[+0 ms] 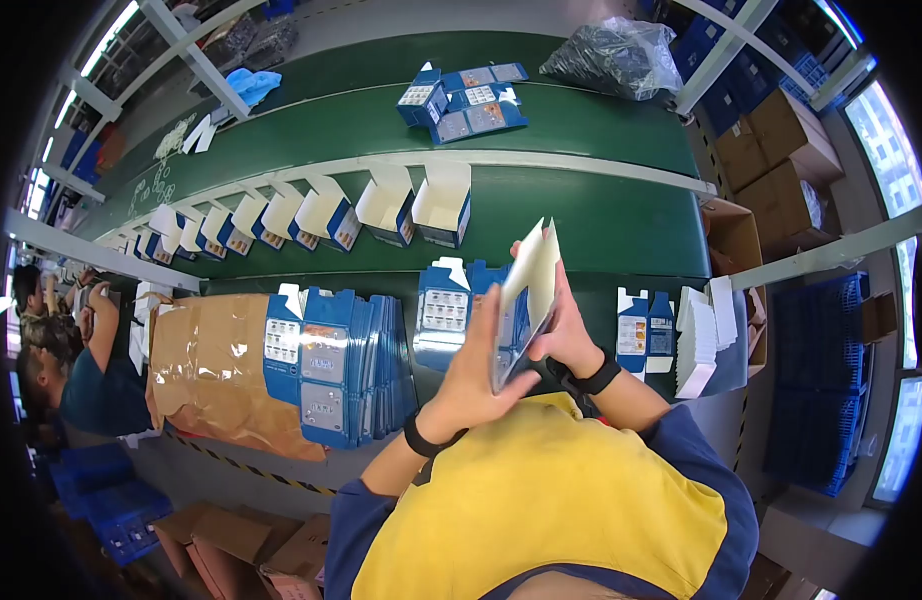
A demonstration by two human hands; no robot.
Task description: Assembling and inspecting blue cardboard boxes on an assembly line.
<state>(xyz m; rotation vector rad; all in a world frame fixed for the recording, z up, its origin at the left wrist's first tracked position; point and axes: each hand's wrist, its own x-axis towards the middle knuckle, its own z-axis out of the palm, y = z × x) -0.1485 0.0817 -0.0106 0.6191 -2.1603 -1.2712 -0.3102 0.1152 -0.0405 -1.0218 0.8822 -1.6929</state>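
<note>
Right now, a blue cardboard box with a white inside (539, 285) is up in the air, over the near edge of the worktop and in front of the person's chest. The left hand (466, 385) lies along its left side, fingers nearly straight and thumb stretched out under it. The right hand (573, 335) has the other side, with its thumb bent in front. Neither hand is squeezed tight; the box sits between them.

It looks like the step is popping the flat card open into a box. I think the next move calls for soft, even pushing, so the walls stand square and the card does not crease.

Just beyond the left hand lies a flat blue card with a white panel (443, 312). Further left is a fanned pile of flat blue and silver cards (331, 370). Past the hands, a long green belt (571, 225) holds a row of open blue boxes with white flaps (443, 212).
</note>
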